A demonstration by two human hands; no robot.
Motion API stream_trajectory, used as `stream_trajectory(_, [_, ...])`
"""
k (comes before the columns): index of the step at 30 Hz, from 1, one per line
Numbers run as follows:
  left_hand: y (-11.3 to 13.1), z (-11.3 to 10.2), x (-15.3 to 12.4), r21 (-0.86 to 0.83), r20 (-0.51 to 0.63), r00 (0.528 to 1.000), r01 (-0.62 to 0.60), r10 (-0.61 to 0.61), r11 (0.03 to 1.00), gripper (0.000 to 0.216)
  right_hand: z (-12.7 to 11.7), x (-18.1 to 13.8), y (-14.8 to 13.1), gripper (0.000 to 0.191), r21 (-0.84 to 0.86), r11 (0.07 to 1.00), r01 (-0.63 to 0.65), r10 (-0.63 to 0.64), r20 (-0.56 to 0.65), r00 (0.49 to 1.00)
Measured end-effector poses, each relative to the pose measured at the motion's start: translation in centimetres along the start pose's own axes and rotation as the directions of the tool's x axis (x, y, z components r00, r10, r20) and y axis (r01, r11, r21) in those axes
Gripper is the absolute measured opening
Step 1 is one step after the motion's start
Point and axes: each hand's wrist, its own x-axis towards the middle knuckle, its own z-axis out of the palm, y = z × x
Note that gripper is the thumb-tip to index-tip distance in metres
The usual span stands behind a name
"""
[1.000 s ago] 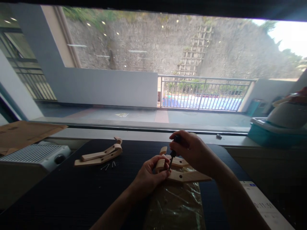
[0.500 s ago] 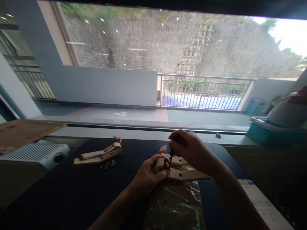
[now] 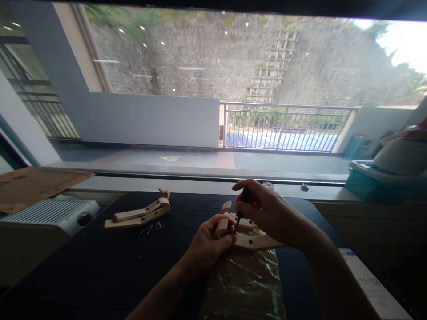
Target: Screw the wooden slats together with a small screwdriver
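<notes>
My right hand is closed around the dark handle of a screwdriver, which points down. Its tip meets a curved wooden hook piece beside my left fingers. My left hand is closed on the curled end of that piece, thumb near the screwdriver tip. Behind it lies a second wooden hook piece, partly hidden by my hands. Both rest over a board wrapped in clear plastic. Whether a screw sits under the tip is hidden.
On the dark table, two more wooden hook pieces lie at the left, with several screws near them. A white heater and brown cardboard are further left. A timer display lies right; a teal box stands on the sill.
My right hand has shifted its grip on the screwdriver handle, with the index finger now stretched further out and the wrist turned. My left hand stays on the wooden piece.
</notes>
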Motion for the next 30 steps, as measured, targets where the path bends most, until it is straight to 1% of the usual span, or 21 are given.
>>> stream_trajectory(2, [-0.1, 0.3, -0.1, 0.029, -0.045, 0.999, -0.018, 0.02, 0.999, 0.021, 0.0, 0.0, 0.2, 0.031, -0.005, 1.0, 0.004, -0.004, 0.006, 1.0])
stream_trajectory(4, [-0.2, 0.5, -0.2, 0.048, -0.068, 0.997, -0.033, 0.036, 0.998, 0.017, -0.1, 0.1, 0.4, 0.032, 0.001, 1.0, 0.018, -0.018, 0.016, 1.0])
stream_trajectory(8, [-0.1, 0.7, -0.3, 0.041, -0.024, 1.0, -0.019, 0.02, 0.999, 0.015, -0.2, 0.0, 0.5, 0.031, 0.003, 0.999, 0.034, -0.034, 0.009, 0.999])
stream_trajectory(11, [0.4, 0.2, -0.3, 0.051, 0.004, 1.0, -0.007, 0.007, 0.999, 0.015, -0.3, 0.0, 0.2, 0.025, -0.052, 0.998, 0.025, -0.026, -0.008, 1.0])
stream_trajectory(13, [0.9, -0.3, -0.4, 0.069, 0.068, 0.998, 0.005, -0.01, 0.998, 0.019, -0.3, 0.1, 0.1, 0.02, -0.083, 0.996, 0.024, -0.026, -0.024, 0.999])
stream_trajectory(15, [1.5, -0.9, -0.5, 0.107, 0.164, 0.986, 0.017, -0.034, 0.994, 0.031, -0.2, 0.2, 0.1, 0.018, -0.09, 0.996, 0.026, -0.029, -0.037, 0.999])
stream_trajectory(17, [1.9, -1.2, -0.6, 0.168, 0.21, 0.977, 0.011, -0.046, 0.986, 0.04, -0.2, 0.3, 0.1, 0.018, -0.079, 0.996, 0.028, -0.031, -0.042, 0.999])
stream_trajectory(20, [1.9, -0.8, -0.7, 0.239, 0.167, 0.985, -0.006, -0.035, 0.971, 0.035, -0.2, 0.3, 0.2, 0.019, -0.064, 0.997, 0.032, -0.034, -0.032, 0.999])
stream_trajectory(23, [1.4, 0.3, -0.9, 0.306, 0.056, 0.998, -0.035, 0.018, 0.951, 0.027, -0.3, 0.2, 0.1, 0.019, -0.072, 0.997, 0.036, -0.038, -0.021, 0.999])
stream_trajectory(25, [1.0, 1.0, -1.1, 0.352, -0.022, 0.998, -0.051, 0.063, 0.935, 0.023, -0.4, 0.1, 0.1, 0.019, -0.082, 0.996, 0.031, -0.033, -0.029, 0.999])
stream_trajectory(27, [0.7, 1.4, -1.2, 0.328, -0.061, 0.996, -0.044, 0.067, 0.944, 0.025, -0.5, 0.1, 0.1, 0.019, -0.09, 0.996, 0.019, -0.023, -0.042, 0.999])
stream_trajectory(30, [0.3, 1.7, -1.2, 0.19, -0.072, 0.997, -0.019, 0.033, 0.982, 0.032, -0.4, 0.1, 0.0, 0.019, -0.109, 0.994, 0.006, -0.011, -0.047, 0.999])
